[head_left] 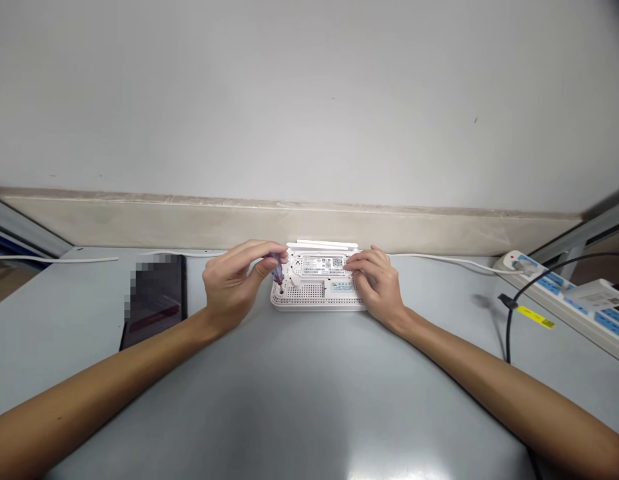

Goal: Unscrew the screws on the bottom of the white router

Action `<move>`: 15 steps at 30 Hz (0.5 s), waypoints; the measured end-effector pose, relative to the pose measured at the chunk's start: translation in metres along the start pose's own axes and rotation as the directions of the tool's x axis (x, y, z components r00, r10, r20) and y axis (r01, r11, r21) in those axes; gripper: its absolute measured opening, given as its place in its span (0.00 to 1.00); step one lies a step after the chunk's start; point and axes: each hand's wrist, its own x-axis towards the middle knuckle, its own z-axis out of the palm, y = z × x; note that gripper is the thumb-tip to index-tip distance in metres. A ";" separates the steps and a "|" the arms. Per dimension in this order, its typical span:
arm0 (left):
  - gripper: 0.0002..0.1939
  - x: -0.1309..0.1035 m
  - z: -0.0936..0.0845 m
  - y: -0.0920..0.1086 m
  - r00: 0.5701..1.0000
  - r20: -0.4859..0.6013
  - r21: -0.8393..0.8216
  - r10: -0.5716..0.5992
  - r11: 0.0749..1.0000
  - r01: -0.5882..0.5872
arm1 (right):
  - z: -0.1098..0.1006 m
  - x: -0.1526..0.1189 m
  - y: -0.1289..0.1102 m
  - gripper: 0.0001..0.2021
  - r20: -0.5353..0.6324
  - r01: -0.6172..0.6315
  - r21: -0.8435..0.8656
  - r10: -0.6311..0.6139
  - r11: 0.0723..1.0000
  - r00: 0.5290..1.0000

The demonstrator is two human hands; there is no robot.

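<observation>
A white router [306,293] lies on the table with its vented underside up, showing a printed label [322,265] with a QR code. Its antennas [326,246] lie folded along the far edge. My left hand [234,280] is closed around a small screwdriver [277,272] with a clear purplish handle. The screwdriver stands nearly upright, its tip at the hole in the router's near left corner. Over the router's right end, my right hand [382,283] grips the casing, with bent fingers resting on the underside. That hand covers the right end of the router.
A dark phone or tablet [162,300], partly pixelated, lies left of my left hand. At the right stands a white power strip [564,300] with blue sockets and plugs. A black cable [509,333] with a yellow tag hangs near my right forearm. A wall closes off the back.
</observation>
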 end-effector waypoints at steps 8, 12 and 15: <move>0.08 -0.001 0.003 -0.003 0.988 0.003 -0.210 -0.154 0.966 0.151 | 0.000 0.000 0.001 0.14 0.001 0.006 -0.001 -0.006 1.000 1.000; 0.07 -0.002 0.008 -0.001 0.980 -0.044 -0.215 -0.193 0.960 0.179 | 0.000 0.000 0.001 0.14 -0.002 0.006 0.006 -0.006 1.000 1.000; 0.08 -0.002 0.010 0.000 0.982 -0.048 -0.225 -0.183 0.960 0.168 | 0.000 -0.001 0.001 0.14 0.002 0.006 0.008 -0.006 1.000 1.000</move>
